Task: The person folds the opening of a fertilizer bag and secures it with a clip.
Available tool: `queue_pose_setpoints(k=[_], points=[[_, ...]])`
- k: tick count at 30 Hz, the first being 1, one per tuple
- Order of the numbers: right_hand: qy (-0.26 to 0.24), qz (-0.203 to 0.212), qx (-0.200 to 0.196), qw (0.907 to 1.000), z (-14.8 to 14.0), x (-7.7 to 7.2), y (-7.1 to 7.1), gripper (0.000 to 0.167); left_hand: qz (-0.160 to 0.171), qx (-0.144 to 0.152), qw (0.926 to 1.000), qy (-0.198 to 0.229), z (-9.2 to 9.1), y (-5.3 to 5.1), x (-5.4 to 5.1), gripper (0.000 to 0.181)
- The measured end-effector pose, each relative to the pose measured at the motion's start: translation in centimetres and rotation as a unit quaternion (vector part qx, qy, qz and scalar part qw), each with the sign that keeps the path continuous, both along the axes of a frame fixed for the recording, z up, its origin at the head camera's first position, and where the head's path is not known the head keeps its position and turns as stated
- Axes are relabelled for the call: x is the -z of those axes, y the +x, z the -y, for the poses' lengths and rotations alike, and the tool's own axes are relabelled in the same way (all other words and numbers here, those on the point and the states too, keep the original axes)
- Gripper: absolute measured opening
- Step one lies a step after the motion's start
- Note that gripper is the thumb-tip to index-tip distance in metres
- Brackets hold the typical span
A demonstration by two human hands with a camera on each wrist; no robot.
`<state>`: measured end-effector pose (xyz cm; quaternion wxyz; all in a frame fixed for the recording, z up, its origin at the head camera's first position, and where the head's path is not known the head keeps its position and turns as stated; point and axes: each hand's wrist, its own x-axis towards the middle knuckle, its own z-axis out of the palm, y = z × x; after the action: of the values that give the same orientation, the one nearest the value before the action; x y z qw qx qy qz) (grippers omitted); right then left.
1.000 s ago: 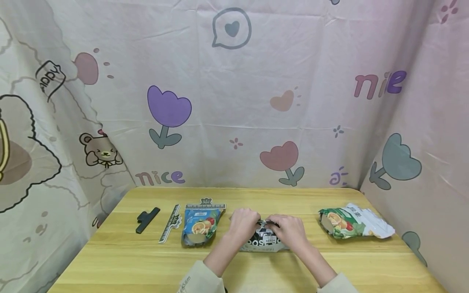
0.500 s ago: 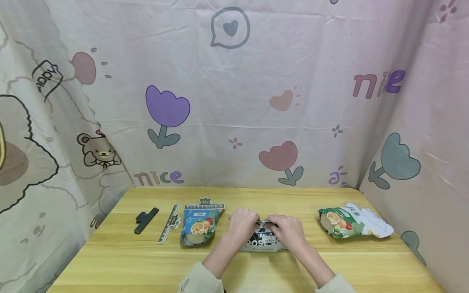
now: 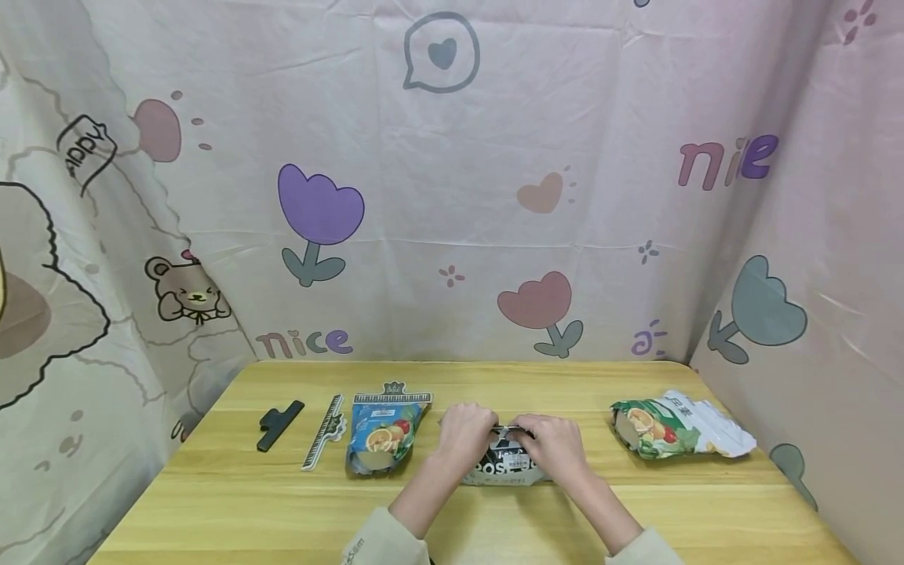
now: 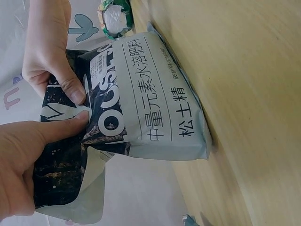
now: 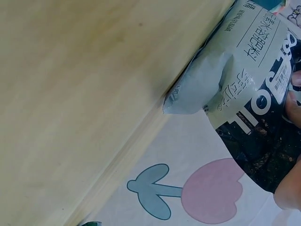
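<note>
A black and grey-green fertilizer bag (image 3: 510, 467) with white lettering stands on the table between both hands. My left hand (image 3: 466, 433) grips its upper left part and my right hand (image 3: 556, 446) its upper right part. In the left wrist view the thumbs of the left hand (image 4: 23, 150) and the right hand (image 4: 51, 47) press on the black front, tips close together. The bag is creased below them, and a pale flap (image 4: 94, 200) shows behind it. In the right wrist view only part of the right hand (image 5: 289, 188) shows; its fingers behind the bag are hidden.
To the left stands a blue bag (image 3: 381, 435) with a piano-key clip (image 3: 392, 398) across its top. Beside it lie another piano-key clip (image 3: 325, 433) and a black clip (image 3: 280, 426). A green and white bag (image 3: 681, 428) lies at the right. A patterned cloth (image 3: 452, 196) hangs behind the table.
Both hands keep their grip on the fertilizer bag with hardly any movement. The whole head view has shifted slightly to the left.
</note>
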<state>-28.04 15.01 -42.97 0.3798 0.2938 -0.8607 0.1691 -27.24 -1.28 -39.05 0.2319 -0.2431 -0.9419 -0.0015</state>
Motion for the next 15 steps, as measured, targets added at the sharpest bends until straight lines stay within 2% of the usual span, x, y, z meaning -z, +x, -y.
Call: queue_pose_setpoints(k=[15], points=[[-0.005, -0.005, 0.008, 0.9999, 0.16, 0.10, -0.03, 0.018, -0.003, 0.000, 1.0000, 0.006, 0.02, -0.09, 0.25, 0.015]])
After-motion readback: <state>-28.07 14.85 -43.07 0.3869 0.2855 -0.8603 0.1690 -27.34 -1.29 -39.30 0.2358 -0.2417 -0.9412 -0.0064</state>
